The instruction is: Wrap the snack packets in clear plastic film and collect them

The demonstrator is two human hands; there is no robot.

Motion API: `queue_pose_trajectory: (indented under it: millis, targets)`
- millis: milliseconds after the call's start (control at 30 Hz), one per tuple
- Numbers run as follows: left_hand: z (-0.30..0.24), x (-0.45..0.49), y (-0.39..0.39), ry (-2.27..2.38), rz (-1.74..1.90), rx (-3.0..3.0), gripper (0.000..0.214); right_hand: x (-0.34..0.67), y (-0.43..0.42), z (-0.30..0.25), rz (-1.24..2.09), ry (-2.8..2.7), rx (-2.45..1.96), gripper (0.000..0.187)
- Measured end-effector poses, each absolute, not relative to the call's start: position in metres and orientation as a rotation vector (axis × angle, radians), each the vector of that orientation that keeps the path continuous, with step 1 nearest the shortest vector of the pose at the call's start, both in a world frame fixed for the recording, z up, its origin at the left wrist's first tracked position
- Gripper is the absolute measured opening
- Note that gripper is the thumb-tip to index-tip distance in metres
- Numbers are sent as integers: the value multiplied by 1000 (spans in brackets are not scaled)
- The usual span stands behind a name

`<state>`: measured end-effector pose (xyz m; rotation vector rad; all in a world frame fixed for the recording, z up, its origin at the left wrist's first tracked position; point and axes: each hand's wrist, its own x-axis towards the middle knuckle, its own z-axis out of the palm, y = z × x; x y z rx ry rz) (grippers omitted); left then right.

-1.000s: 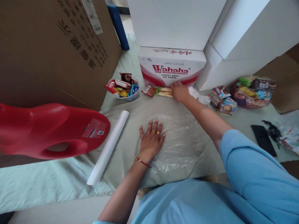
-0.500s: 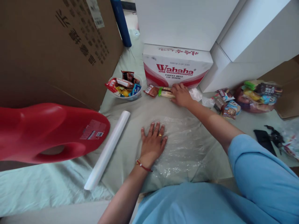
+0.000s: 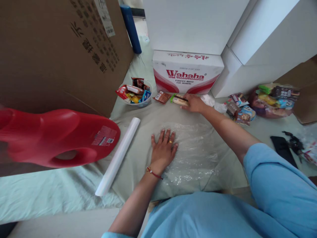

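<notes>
Wahaha carton [image 3: 188, 71], landmark: white ground, curved red bands at lower front corners, red lettering, smaller black print beneath.
Directly in front of carton: long packet [image 3: 178, 100], cream, bright green at one end, dark strip along one edge.
Carton's front left: small packet [image 3: 162, 97], reddish brown, pale patch.
Left of carton: snack packets [image 3: 133, 96], mixed red, yellow, blue, dark brown.
Farther front: plastic film [image 3: 195, 152], colourless, white glints; shirt [image 3: 198, 213], plain light blue.
Front left: roll [image 3: 117, 157], glossy white; jug [image 3: 56, 124], solid red, paler label panel.
Left: cardboard box [image 3: 49, 56], brown, dark printed characters, white label.
Left rear: cylinder [image 3: 131, 31], deep blue.
Beneath carton: cloth [image 3: 146, 62], pale green.
</notes>
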<state>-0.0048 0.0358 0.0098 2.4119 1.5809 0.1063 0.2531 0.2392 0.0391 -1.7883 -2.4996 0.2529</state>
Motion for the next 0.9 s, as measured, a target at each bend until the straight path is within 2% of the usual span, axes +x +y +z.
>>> queue_pose_trajectory:
  millis: [133, 233, 300, 433, 533, 633, 800, 900]
  targets:
    - [10, -5, 35, 1582, 103, 2422, 60, 242, 243, 42, 227, -2412, -1917, 51]
    - [10, -5, 35, 1584, 108, 2425, 60, 237, 235, 49, 341, -2318, -1888, 48]
    - [10, -5, 35, 1585, 115, 2422, 60, 241, 218, 57, 580, -2149, -1804, 46]
    - [10, -5, 35, 1571, 143, 2427, 60, 259, 156, 80, 1350, -1560, -1440, 54]
    - [10, -4, 35, 1577, 149, 2422, 60, 273, 105, 92, 1631, -1345, -1248, 60]
    - [11, -3, 35, 1590, 137, 2411, 61, 278, 66, 92, 1508, -1497, -1317, 58]
    - [11, -5, 36, 1557, 111, 2438, 58, 262, 33, 73, 908, -2270, -1351, 42]
    - [10, -7, 37, 1555, 99, 2450, 57, 252, 22, 59, 705, -2529, -1349, 40]
